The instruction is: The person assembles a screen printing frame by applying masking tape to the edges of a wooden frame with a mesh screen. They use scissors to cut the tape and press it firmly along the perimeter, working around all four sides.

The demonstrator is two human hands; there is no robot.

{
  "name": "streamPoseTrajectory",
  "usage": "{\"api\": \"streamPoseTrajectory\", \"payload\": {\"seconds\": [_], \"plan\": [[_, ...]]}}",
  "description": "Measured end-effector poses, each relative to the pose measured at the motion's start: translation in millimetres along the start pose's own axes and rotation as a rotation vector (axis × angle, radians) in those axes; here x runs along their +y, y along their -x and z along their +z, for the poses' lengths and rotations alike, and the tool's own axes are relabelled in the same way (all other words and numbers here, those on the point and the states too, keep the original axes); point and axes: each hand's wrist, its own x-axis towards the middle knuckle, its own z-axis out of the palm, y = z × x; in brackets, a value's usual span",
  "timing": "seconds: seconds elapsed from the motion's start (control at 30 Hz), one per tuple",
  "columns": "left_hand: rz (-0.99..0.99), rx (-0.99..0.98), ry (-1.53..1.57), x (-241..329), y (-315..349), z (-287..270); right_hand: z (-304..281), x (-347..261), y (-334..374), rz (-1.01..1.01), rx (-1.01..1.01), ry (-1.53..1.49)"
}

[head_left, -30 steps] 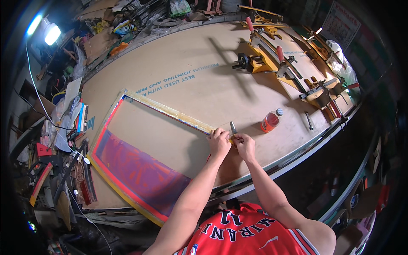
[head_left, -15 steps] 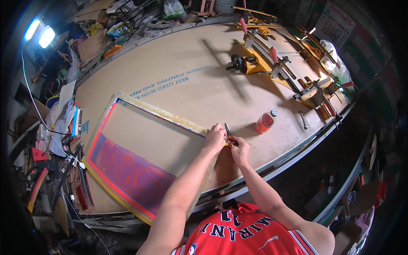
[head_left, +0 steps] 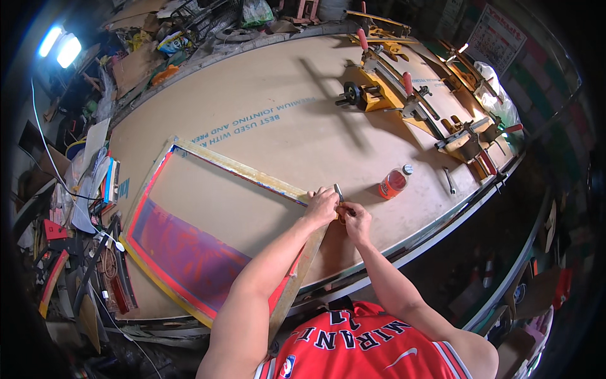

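Note:
A wooden screen-printing frame (head_left: pixel 240 165) lies on the board-topped table, its red-edged mesh bearing a purple and orange area (head_left: pixel 183 246). My left hand (head_left: pixel 322 207) is closed over the frame's near right corner. Just beside its fingers a short metal piece (head_left: pixel 339 191) sticks up; its kind is unclear. My right hand (head_left: pixel 355 221) pinches a small dark thing at the same corner, too covered by fingers to name. A bottle of red drink (head_left: pixel 394 183) stands to the right of both hands.
Yellow metal clamp rigs with red handles (head_left: pixel 407 82) occupy the table's far right. A wrench (head_left: pixel 449 180) lies near the right edge. Clutter, cables and tools (head_left: pixel 95 208) crowd the left side, beside a bright lamp (head_left: pixel 66 49).
The frame has shifted slightly, with more of its right side showing beside my left arm. Both hands stay at the corner; the metal piece has tilted a little.

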Motion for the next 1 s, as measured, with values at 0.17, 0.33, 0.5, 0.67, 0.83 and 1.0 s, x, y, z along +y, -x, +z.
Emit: {"api": "streamPoseTrajectory", "payload": {"seconds": [0.17, 0.33, 0.5, 0.67, 0.83, 1.0], "plan": [[0.057, -0.061, 0.057, -14.8, -4.5, -0.6, 0.5, -4.9, -14.1, -0.279, -0.012, 0.158], [0.151, 0.175, 0.08, -18.6, 2.7, 7.8, 7.7, -3.9, -21.5, -0.379, -0.021, 0.307], [0.173, 0.263, 0.024, -6.5, 6.1, 6.3, 5.0, 2.7, -26.4, -0.524, -0.014, 0.401], [0.237, 0.278, 0.031, -12.7, 9.8, 4.8, -31.2, 22.6, -23.8, -0.278, 0.817, 0.264], [0.225, 0.265, 0.093, -10.6, 8.9, 2.7, -62.6, 32.7, -52.4, -0.025, 0.582, 0.161], [0.171, 0.243, 0.102, -6.5, 7.8, 1.0, -56.3, 29.8, -83.8, -0.244, 0.341, 0.019]]}}
